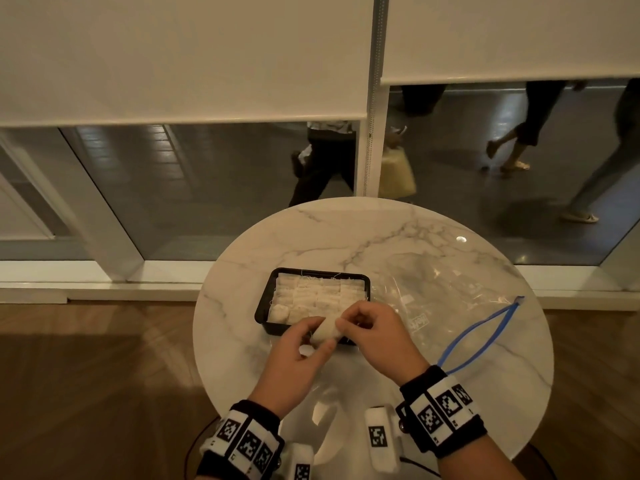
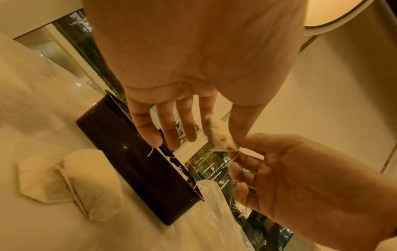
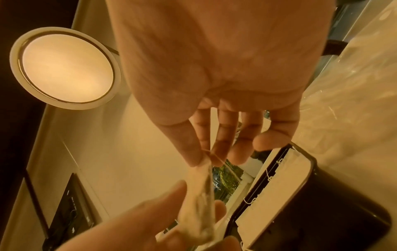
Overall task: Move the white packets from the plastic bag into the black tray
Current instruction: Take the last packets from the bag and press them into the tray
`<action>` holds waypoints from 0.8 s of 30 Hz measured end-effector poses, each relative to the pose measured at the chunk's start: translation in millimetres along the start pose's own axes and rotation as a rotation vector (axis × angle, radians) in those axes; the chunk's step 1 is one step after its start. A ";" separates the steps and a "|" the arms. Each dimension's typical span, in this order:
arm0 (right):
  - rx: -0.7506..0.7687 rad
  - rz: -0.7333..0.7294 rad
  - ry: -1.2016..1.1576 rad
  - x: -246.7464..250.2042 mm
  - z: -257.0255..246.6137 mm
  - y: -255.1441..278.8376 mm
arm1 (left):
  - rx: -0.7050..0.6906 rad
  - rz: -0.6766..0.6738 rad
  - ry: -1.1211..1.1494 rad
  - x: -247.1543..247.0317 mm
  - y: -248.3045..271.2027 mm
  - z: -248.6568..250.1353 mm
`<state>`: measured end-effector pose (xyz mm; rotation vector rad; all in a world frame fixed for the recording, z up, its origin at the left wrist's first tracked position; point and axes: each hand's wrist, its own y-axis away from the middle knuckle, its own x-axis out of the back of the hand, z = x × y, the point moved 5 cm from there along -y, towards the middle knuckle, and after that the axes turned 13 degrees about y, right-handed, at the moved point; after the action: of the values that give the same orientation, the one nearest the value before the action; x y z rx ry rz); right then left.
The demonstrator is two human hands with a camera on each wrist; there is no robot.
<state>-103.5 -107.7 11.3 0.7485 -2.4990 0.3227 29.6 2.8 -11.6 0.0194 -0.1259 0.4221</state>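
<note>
The black tray (image 1: 262, 308) sits mid-table, packed with several white packets (image 1: 322, 294). Over its near edge both hands hold one white packet (image 1: 325, 330) between them. My left hand (image 1: 320, 337) pinches its lower end with thumb and forefinger (image 2: 207, 126), the other fingers straight. My right hand (image 1: 346, 323) pinches the upper end and its string (image 3: 223, 163). The packet (image 3: 199, 203) hangs stretched between the two hands. The clear plastic bag (image 1: 450, 296) lies flat to the right of the tray, its blue zip (image 1: 485, 334) gaping open.
Two more white packets (image 2: 94, 183) (image 2: 41, 180) lie on the marble table (image 1: 346, 237) just in front of the tray. The round tabletop ends close behind both wrists. Beyond the table is a glass wall with people walking past.
</note>
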 end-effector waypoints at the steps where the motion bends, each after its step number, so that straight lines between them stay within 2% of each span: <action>1: 0.009 -0.024 -0.007 -2.1 -0.4 0.2 | 0.007 -0.001 -0.008 0.0 -0.9 -2.0; 4: 0.037 -0.068 -0.037 -4.4 -3.3 0.8 | -0.018 -0.015 0.005 -0.8 -2.2 -0.3; 8: 0.067 -0.104 -0.040 -4.3 -6.7 2.7 | -0.055 -0.040 0.154 -4.5 -1.4 11.5; 11: 0.077 -0.088 -0.014 -2.0 -9.6 4.5 | -0.047 -0.055 0.189 -4.1 -2.4 10.8; 15: 0.074 -0.141 -0.034 -1.9 -10.3 2.9 | -0.024 -0.056 0.196 -4.9 -1.8 10.0; 17: 0.053 -0.022 0.004 4.6 -6.2 -2.6 | -0.013 -0.026 0.176 -3.9 -2.4 6.9; 20: 0.016 0.311 0.064 23.1 -0.7 -8.2 | 0.030 0.129 0.098 6.9 -4.4 -0.9; 21: 0.016 0.335 0.053 25.4 -0.7 -9.8 | 0.043 0.166 0.065 10.5 -4.7 -2.8; 22: 0.020 0.299 0.035 24.1 -0.5 -12.4 | 0.052 0.187 0.035 13.2 -5.0 -3.9; 24: 0.017 0.162 -0.009 16.8 -1.0 -17.1 | 0.060 0.193 -0.048 17.2 -5.7 -6.0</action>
<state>-105.4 -128.8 22.4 0.5555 -2.5741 0.3993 48.1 4.8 -15.3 0.0768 -0.1626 0.6188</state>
